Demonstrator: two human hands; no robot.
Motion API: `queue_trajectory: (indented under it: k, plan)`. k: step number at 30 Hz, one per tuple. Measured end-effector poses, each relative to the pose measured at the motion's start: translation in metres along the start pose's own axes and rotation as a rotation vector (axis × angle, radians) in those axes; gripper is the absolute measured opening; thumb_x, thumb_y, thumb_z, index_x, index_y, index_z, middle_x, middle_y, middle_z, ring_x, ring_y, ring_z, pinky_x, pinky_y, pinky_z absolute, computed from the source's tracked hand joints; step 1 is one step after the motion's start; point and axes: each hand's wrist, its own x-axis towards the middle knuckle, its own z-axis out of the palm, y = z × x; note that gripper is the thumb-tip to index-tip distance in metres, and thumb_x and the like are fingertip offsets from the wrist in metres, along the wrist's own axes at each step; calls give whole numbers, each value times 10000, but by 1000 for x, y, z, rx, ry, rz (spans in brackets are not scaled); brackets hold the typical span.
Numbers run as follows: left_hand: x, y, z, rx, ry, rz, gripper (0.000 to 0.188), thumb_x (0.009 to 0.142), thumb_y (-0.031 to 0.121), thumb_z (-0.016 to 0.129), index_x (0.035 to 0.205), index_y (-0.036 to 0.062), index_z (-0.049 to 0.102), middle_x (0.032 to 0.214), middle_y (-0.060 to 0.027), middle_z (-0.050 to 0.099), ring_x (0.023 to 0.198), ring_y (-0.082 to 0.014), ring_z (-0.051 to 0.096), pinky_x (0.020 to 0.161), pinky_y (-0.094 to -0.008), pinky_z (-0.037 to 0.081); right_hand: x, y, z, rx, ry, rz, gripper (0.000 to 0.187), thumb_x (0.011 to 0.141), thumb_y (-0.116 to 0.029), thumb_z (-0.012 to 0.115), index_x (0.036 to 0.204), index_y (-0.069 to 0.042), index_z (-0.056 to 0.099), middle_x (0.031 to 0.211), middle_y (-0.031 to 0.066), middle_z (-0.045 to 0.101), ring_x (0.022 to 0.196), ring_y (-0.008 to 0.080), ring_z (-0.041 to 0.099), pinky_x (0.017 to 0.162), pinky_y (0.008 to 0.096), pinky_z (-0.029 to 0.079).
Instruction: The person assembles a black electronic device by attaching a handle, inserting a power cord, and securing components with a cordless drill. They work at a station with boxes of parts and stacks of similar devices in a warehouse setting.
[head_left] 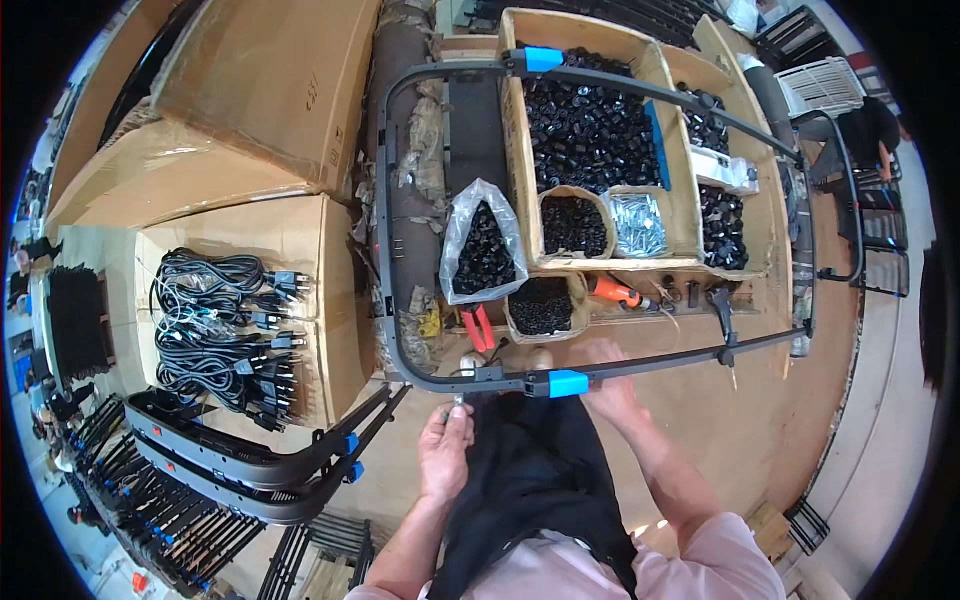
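Note:
A dark metal frame (pixel 450 384) with rounded corners spans the bench before me, blue pieces (pixel 568 384) fitted on its bars. My left hand (pixel 445 450) is closed just below the near bar, thumb and finger pinching a small silvery piece (pixel 459 399) whose kind is too small to make out. Across the same bar from it, my right hand (pixel 612 392) lies partly hidden by the bar, and its fingers are blurred. Beyond the near bar lie red-handled pliers (pixel 478 328) and an orange power tool (pixel 615 292).
A wooden divided box (pixel 515 150) holds black plastic parts and silvery screws (pixel 637 225). A plastic bag (pixel 460 245) of black parts stands beside it. Left, a carton (pixel 335 300) carries coiled black power cords (pixel 215 330); curved dark frames (pixel 270 470) stack below. A black tool (pixel 722 310) lies right.

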Motion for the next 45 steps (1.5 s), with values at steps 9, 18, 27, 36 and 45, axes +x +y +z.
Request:
queue_trajectory:
  k: [9,18,27,36,45]
  plan:
    - [-31,36,-10,553,287,413,210,1134,203,567,1097,27,675,797,25,593,657,-41,450,575,-241,364,82,187,28,-270,59,247,817,832,-421,810,1440,56,546,1446,334,571,1399,464,515,1172,568,407]
    - [29,81,7,886,429,606,165,1097,162,606,1169,49,701,874,-76,761,656,-155,636,654,-344,534,86,156,0,-192,-230,269,495,776,-302,790,1203,-53,760,1225,270,703,1170,449,674,1025,516,536]
    - [68,67,-16,1065,265,874,143,1074,189,624,1145,77,679,881,-162,724,808,-379,716,722,-474,554,-94,56,-41,479,-308,696,370,829,-230,805,1084,-16,643,699,64,672,638,167,684,582,336,536]
    - [83,56,-22,1120,254,1128,166,1081,232,606,1132,82,658,974,-191,743,893,-425,718,761,-513,568,-153,-164,56,1176,-297,586,442,938,-288,837,1165,22,618,842,53,691,657,131,674,585,277,530]
    - [82,61,-28,1086,207,1080,169,1082,233,588,1117,76,639,985,-217,737,905,-459,708,774,-560,554,-136,-215,66,1190,-141,610,324,954,-267,780,1080,-11,627,796,64,683,642,143,649,581,314,514]
